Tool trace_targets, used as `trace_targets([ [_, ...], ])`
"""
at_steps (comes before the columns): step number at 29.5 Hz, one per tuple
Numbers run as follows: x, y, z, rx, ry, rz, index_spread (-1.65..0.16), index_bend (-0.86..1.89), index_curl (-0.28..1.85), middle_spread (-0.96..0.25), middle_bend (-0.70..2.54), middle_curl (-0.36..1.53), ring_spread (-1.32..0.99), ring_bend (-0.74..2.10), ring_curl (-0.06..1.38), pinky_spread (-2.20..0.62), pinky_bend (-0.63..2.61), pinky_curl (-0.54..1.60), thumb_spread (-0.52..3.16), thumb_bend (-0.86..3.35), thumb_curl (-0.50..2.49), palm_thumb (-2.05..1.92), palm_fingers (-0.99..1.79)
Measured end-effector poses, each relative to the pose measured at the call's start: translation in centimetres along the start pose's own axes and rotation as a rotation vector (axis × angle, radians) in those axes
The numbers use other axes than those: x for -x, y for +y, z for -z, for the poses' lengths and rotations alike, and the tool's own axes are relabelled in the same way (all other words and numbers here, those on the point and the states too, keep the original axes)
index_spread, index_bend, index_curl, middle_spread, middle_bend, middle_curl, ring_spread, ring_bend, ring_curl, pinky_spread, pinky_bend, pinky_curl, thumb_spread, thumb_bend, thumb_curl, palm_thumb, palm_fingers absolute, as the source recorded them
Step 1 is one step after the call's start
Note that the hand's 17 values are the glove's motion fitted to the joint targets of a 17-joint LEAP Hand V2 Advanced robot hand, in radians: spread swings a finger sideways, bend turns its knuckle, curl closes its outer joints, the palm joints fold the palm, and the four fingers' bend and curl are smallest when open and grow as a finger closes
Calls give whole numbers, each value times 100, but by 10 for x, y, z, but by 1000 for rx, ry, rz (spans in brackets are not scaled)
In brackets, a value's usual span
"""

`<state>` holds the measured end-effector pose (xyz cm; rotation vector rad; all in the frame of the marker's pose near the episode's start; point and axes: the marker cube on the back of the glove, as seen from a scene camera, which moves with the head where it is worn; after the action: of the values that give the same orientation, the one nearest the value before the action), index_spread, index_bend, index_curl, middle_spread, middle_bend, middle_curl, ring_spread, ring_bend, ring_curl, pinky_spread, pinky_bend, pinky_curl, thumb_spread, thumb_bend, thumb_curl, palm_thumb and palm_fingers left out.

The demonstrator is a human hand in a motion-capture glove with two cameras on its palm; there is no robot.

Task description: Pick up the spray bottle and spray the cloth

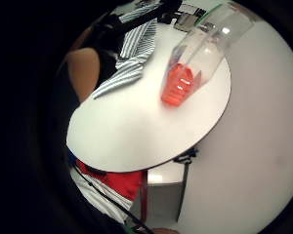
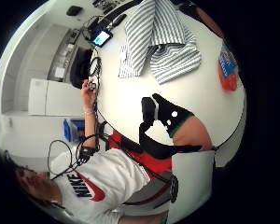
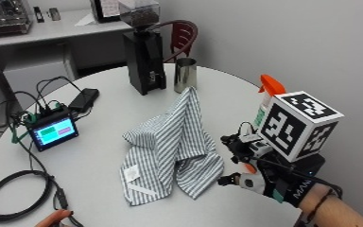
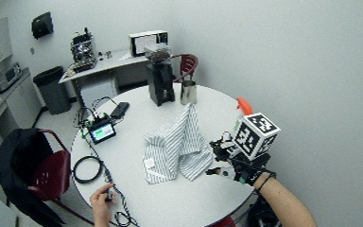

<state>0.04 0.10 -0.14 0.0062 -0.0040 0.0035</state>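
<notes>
Right hand (image 3: 263, 182): gloved, hovering over the table (image 3: 99, 189); finger posture cannot be told, nothing visibly held. Spray bottle (image 3: 266, 101): upright just beyond the hand, ungrasped. Cloth (image 3: 172, 146): crumpled beside the hand. Step: approach; next, closing round the bottle.

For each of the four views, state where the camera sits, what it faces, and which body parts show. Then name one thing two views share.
Little-finger palm view: on the gloved right hand, facing the clear spray bottle with orange liquid; an arm shows.
Thumb palm view: same palm, facing the round white table and the person.
Outside view: above the table, facing the striped grey-and-white cloth; gloved right hand shows.
Wide outside view: higher; both hands show.
Shared: the cloth.
</notes>
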Motion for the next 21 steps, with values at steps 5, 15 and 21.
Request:
trace_targets([
  [5,-8,9,5,-29,-19,-21,-27,13,10,1,24,12,5,33,14,10,55,20,63,31,12,53,56],
  [15,-36,35,34,-237,-96,-103,-34,14,16,-1,29,22,5,38,21,12,52,25,93,26,18,60,65],
  [21,-63,23,49,-464,-226,-235,-33,12,18,-3,33,27,3,43,25,9,47,26,99,22,20,62,77],
])
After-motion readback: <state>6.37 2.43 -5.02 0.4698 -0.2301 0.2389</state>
